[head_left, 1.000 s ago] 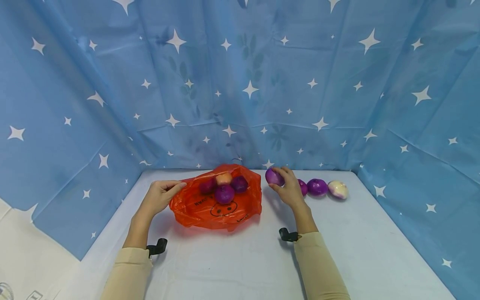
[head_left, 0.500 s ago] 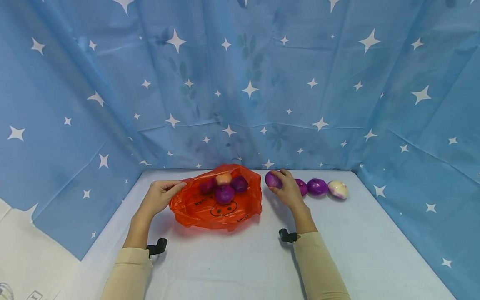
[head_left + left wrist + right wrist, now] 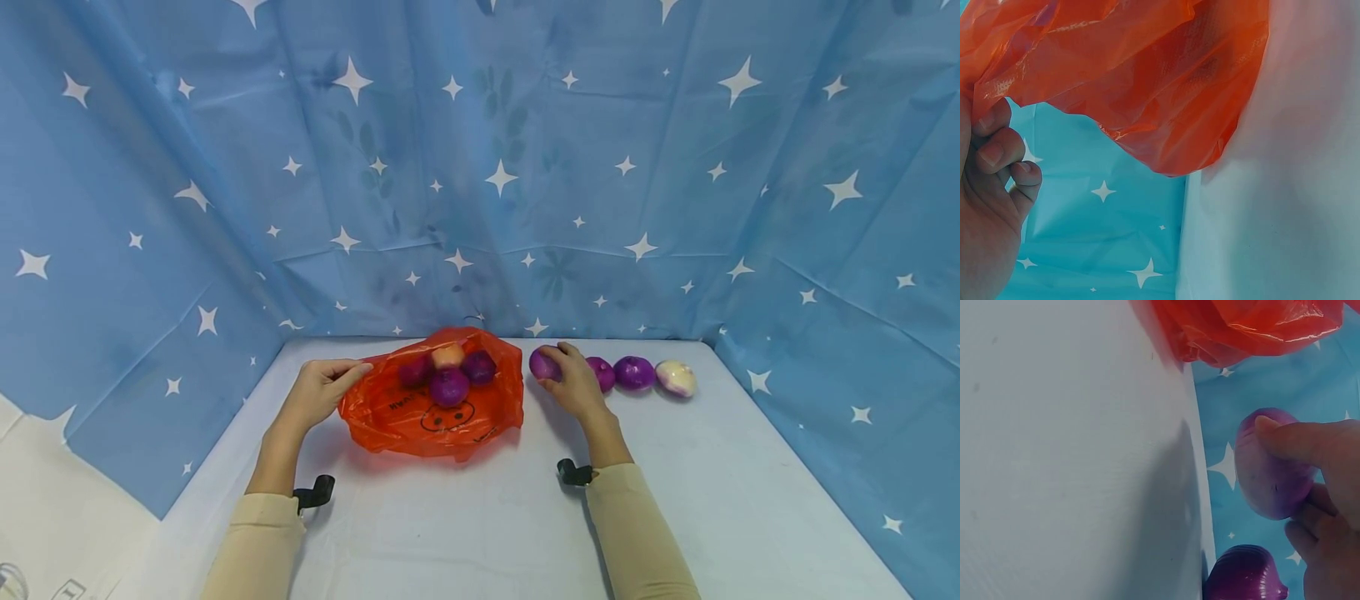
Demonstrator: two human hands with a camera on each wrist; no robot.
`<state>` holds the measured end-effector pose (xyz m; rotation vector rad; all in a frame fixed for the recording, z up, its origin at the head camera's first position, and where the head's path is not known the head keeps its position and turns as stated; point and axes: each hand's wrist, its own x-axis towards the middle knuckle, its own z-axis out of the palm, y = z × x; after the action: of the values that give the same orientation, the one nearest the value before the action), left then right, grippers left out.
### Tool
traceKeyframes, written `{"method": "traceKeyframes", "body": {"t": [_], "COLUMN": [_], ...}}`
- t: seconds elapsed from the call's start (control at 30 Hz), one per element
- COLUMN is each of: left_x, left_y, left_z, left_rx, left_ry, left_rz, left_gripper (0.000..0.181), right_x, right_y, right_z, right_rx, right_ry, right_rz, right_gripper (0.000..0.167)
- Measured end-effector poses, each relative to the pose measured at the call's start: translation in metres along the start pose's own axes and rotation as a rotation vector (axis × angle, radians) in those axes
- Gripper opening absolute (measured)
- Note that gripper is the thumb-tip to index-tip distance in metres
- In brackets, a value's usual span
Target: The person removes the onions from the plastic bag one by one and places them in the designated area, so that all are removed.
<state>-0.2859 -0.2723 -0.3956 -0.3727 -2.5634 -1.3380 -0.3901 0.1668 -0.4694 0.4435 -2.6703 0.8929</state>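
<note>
My left hand (image 3: 313, 396) pinches the left edge of a red plastic bag (image 3: 405, 425), and its curled fingers show beside the bag (image 3: 1166, 119) in the left wrist view. Several round pieces lie in the bag's mouth: purple onions (image 3: 449, 388) and one pale orange piece (image 3: 447, 357). To the right of the bag, my right hand (image 3: 579, 385) holds a purple onion (image 3: 544, 365). In the right wrist view the thumb lies across this smooth onion (image 3: 1272, 478), which is apart from the bag. Part of it is hidden by the fingers.
Right of my right hand, a purple onion (image 3: 602, 374), another purple onion (image 3: 634, 374) and a white-and-purple one (image 3: 676, 379) stand in a row. They rest on the white table (image 3: 450, 533). A blue star-patterned curtain (image 3: 480, 167) hangs behind and at both sides.
My right hand, holding the onion, has come slightly down and nearer to me. The left hand and the bag look the same.
</note>
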Motion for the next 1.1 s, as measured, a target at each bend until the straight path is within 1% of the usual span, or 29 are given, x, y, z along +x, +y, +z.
{"method": "traceKeyframes", "body": {"t": [0.1, 0.2, 0.3, 0.6, 0.97, 1.1], "left_x": [0.0, 0.0, -0.0003, 0.0, -0.0007, -0.0004], "left_y": [-0.0001, -0.0005, -0.0003, -0.0007, 0.0009, 0.0006], "left_z": [0.0, -0.0001, 0.0001, 0.0007, 0.0003, 0.0011], "left_rx": [-0.007, -0.004, 0.006, 0.004, 0.002, 0.006], "left_ry": [-0.007, -0.008, -0.006, -0.004, 0.003, 0.017], "left_rz": [-0.007, -0.011, -0.009, -0.002, -0.004, 0.01], "left_gripper": [0.027, 0.027, 0.027, 0.027, 0.026, 0.025], "right_x": [-0.0002, -0.0001, -0.0006, -0.0017, -0.003, -0.0034], "right_y": [0.0009, 0.001, 0.0004, 0.0027, 0.0047, 0.0062], "right_z": [0.0007, 0.0023, 0.0038, 0.0057, 0.0074, 0.0097], "right_rx": [-0.047, -0.07, -0.078, -0.104, -0.128, -0.136], "right_ry": [0.007, -0.007, -0.026, -0.041, -0.046, -0.041], "right_rz": [-0.011, -0.006, 0.005, 0.018, 0.004, -0.009], "right_gripper": [0.057, 0.058, 0.059, 0.059, 0.058, 0.057]}}
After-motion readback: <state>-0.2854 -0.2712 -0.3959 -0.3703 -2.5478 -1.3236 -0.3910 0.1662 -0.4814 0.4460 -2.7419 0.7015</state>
